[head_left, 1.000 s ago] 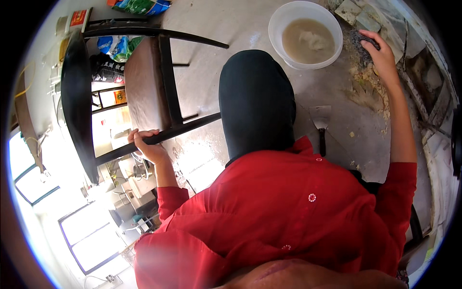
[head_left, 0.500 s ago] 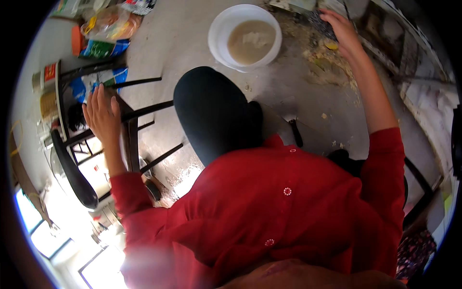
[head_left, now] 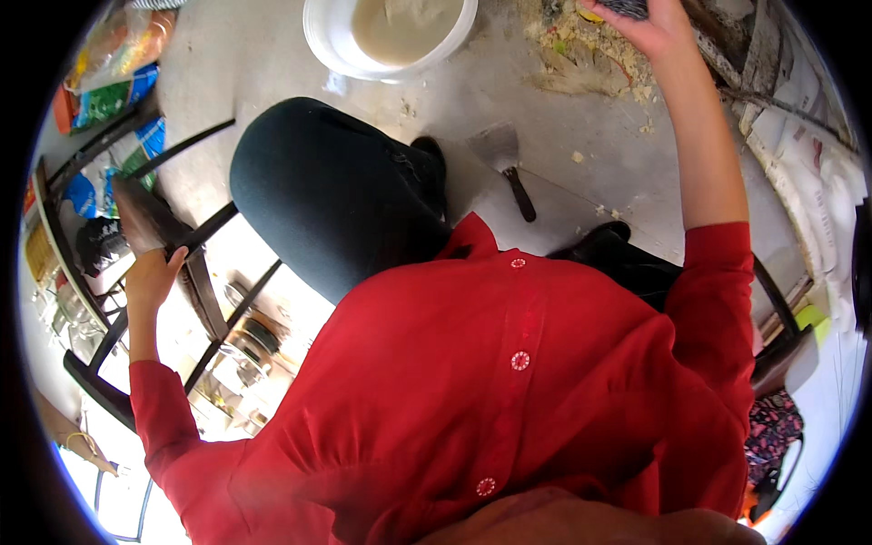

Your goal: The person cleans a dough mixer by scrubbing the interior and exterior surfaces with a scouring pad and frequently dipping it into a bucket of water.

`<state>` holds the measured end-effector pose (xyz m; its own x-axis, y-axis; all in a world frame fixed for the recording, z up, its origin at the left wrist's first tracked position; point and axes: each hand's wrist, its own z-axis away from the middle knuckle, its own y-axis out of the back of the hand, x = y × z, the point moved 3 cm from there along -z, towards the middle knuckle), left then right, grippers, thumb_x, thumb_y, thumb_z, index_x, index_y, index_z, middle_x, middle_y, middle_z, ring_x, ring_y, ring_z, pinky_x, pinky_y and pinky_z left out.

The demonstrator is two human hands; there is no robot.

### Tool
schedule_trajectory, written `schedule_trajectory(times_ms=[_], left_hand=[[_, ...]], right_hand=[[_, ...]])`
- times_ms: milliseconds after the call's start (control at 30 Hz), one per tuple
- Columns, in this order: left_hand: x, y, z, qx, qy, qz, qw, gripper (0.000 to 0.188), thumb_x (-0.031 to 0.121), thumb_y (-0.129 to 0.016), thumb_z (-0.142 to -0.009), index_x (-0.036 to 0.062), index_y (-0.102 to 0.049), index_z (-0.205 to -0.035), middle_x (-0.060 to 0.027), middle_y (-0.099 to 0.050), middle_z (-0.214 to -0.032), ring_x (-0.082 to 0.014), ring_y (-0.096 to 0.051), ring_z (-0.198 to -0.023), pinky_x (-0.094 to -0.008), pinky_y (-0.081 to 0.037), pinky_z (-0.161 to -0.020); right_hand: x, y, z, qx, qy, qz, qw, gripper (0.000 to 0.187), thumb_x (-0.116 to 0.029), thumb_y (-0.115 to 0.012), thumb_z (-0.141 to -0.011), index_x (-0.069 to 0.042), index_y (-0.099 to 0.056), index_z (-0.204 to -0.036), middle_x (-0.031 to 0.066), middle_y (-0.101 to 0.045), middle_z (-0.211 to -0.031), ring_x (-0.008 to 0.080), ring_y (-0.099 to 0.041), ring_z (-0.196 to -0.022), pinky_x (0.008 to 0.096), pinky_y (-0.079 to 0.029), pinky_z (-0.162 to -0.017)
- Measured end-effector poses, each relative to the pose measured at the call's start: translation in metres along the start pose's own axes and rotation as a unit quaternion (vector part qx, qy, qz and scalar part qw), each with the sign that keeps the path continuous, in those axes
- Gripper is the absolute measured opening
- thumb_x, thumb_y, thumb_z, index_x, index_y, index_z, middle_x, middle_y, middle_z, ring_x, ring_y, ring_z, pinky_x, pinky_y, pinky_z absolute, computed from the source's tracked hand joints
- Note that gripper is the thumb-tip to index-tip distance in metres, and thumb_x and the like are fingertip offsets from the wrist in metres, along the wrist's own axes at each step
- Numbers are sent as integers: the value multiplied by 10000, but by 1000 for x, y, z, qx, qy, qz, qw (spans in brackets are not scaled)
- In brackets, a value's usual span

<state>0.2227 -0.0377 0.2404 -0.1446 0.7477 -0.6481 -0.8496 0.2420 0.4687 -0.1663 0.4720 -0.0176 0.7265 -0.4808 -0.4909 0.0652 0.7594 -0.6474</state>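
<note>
The right hand (head_left: 661, 34) was closed around a dark grey scouring pad (head_left: 625, 8) at the upper edge of the view; the pad lay in the fingers, its visible part running roughly left to right, though the edge cut it off and its full long axis could not be told; a small yellow piece (head_left: 590, 14) showed beside the fingertips, and yellowish crumbs (head_left: 604, 50) were strewn on the concrete floor (head_left: 509, 86) just below.

The left hand (head_left: 150, 277) was at a dark-framed chair (head_left: 150, 218), its thumb out to the right across the frame beside the brown seat; its fingers were mostly hidden, so whether they gripped the chair could not be told; the chair stood at the far left, its backrest (head_left: 95, 386) toward the lower left and its legs pointing to the upper right, so that its long axis slanted between those corners.

A scraper (head_left: 507, 165) lay flat on the floor, well apart from both hands; its broad blade pointed to the upper left, its black handle to the lower right; a white plastic tub (head_left: 334, 50) of cloudy water (head_left: 404, 32) stood beyond the dark trouser knee (head_left: 309, 182).
</note>
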Motion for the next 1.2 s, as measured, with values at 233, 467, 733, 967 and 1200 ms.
schedule_trajectory(times_ms=[233, 467, 733, 967, 1200], left_hand=[[1, -19, 15, -43, 34, -5, 998, 608, 601, -503, -934, 25, -697, -914, -223, -692, -843, -404, -677, -814, -490, -529, -704], [-10, -36, 6, -29, 27, 53, 998, 630, 619, -479, -934, 32, -692, -848, -212, -694, -813, -398, -681, -790, -488, -529, -689], [-19, -48, 5, -18, 18, 105, 994, 568, 576, -503, -937, 56, -726, -877, -181, -708, -793, -369, -700, -779, -452, -546, -647], [-5, -79, 15, -35, 45, 133, 989, 507, 531, -503, -952, 78, -722, -886, -164, -726, -852, -345, -714, -809, -474, -551, -671], [100, -96, 175, -179, 126, 176, 960, 328, 250, -484, -937, 97, -653, -1173, -122, -611, -1281, -282, -588, -1177, -432, -412, -966]], right_hand=[[28, -10, 63, -7, -140, -30, 990, 337, -223, -577, -932, -6, -595, -1189, 130, -634, -1142, 269, -578, -1042, 423, -485, -849], [58, -28, 124, 161, -225, -53, 959, 304, -199, -555, -923, -10, -572, -1161, 173, -624, -1148, 322, -584, -1021, 460, -519, -785], [49, -96, 192, 197, -272, 29, 942, 283, -244, -586, -917, -64, -607, -1135, 116, -673, -1091, 266, -634, -982, 413, -538, -735], [-34, -151, 282, 175, -229, 112, 951, 342, -230, -571, -916, -84, -611, -1224, 59, -669, -1137, 206, -644, -995, 403, -536, -761], [-118, -154, 376, 227, -227, 154, 935, 357, -264, -577, -904, -115, -608, -1227, 35, -668, -1136, 204, -638, -1002, 388, -507, -801]])
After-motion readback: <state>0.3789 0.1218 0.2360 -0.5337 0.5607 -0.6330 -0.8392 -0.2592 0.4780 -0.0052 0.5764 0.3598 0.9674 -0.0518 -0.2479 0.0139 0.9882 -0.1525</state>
